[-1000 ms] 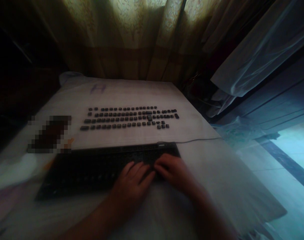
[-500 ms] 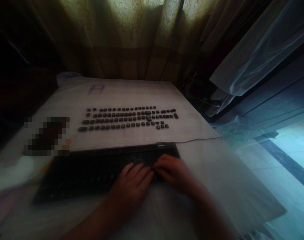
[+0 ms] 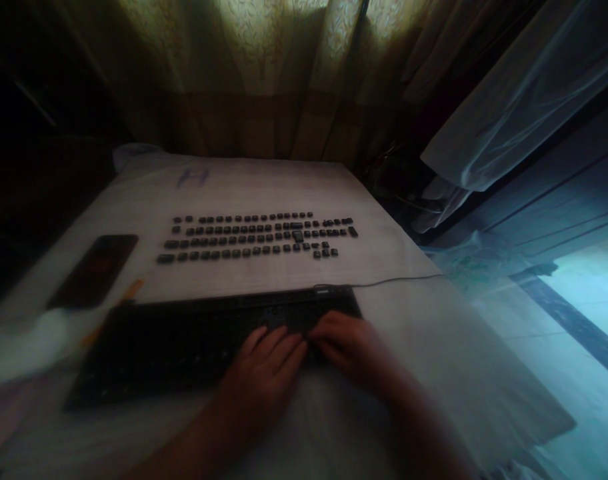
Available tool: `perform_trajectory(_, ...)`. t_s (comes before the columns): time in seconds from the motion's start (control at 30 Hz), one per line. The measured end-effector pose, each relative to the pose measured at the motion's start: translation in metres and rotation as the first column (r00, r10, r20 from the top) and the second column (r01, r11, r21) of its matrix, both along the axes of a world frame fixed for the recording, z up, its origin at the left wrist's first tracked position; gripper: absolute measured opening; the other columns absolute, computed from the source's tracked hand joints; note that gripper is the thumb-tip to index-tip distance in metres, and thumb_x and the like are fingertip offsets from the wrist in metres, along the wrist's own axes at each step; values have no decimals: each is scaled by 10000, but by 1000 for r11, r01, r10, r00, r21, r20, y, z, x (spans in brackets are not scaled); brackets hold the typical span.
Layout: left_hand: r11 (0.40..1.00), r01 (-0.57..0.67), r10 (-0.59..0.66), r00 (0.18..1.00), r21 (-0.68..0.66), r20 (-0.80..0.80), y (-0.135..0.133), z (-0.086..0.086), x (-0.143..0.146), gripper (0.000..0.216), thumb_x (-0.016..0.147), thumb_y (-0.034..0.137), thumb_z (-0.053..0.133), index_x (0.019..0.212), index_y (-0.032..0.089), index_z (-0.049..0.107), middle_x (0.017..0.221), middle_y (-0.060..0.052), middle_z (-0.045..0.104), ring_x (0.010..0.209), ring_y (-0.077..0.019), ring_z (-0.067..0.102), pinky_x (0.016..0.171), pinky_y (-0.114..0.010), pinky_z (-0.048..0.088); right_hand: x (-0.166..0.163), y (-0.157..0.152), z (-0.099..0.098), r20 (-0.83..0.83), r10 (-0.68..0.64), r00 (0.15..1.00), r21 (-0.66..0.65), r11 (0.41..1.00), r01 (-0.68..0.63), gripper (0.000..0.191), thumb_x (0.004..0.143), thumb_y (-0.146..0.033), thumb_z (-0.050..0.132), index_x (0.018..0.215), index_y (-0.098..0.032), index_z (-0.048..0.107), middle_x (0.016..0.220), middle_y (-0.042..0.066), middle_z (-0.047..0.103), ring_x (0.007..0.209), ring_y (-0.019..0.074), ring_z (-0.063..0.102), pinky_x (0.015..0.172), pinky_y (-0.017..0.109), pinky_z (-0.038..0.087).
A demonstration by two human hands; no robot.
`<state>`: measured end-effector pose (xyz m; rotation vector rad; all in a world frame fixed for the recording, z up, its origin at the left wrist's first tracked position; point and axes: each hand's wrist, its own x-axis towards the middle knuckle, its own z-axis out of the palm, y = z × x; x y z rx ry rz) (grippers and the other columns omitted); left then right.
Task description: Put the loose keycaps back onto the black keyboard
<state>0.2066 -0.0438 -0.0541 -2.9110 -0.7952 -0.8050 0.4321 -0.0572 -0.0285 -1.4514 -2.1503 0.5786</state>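
Observation:
A black keyboard base lies across the near part of a white-covered table. My left hand rests on its right half with the fingers stretched flat and together. My right hand lies beside it at the keyboard's right end, fingers curled down onto the frame; whether they hold anything is hidden. Beyond the keyboard, several loose black keycaps are laid out in rows on the cloth.
A dark phone lies at the left, with a small orange object near it. A thin cable runs right from the keyboard. Curtains hang behind the table; its right edge drops to a tiled floor.
Both hands have stayed on the keyboard's right end with only slight finger shifts. The view has drifted a little.

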Motion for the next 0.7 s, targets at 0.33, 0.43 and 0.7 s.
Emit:
perform_trajectory(0.33, 999, -19, 18, 999, -28, -46, -1, -1, -1, 358, 1012, 190, 425, 1312, 225, 617, 1264, -86, 672, 1160, -255, 608, 1030, -479, 436, -2, -1, 0, 11, -19, 1000, -14, 1000, 19, 191, 906, -131, 548, 936, -212, 720, 899, 37, 675, 793, 153, 659, 710, 261, 516)
perform_trajectory(0.43, 1000, -20, 19, 999, -22, -41, -1, -1, -1, 357, 1010, 191, 423, 1307, 210, 620, 1260, -92, 673, 1152, -258, 610, 1030, -480, 434, -1, 0, -3, -24, -23, 999, -17, 1000, 23, 189, 902, -121, 549, 946, -211, 709, 906, 38, 674, 808, 157, 656, 727, 269, 518)
perform_trajectory(0.7, 1000, -30, 30, 1000, -3, -6, 0, 1, 1, 351, 1041, 220, 375, 1267, 180, 641, 1247, -73, 687, 1130, -249, 622, 1019, -460, 437, -1, -5, -7, -43, 5, 999, 54, 999, -2, 206, 932, -137, 520, 1012, -200, 698, 954, 66, 683, 850, 175, 662, 764, 295, 542)
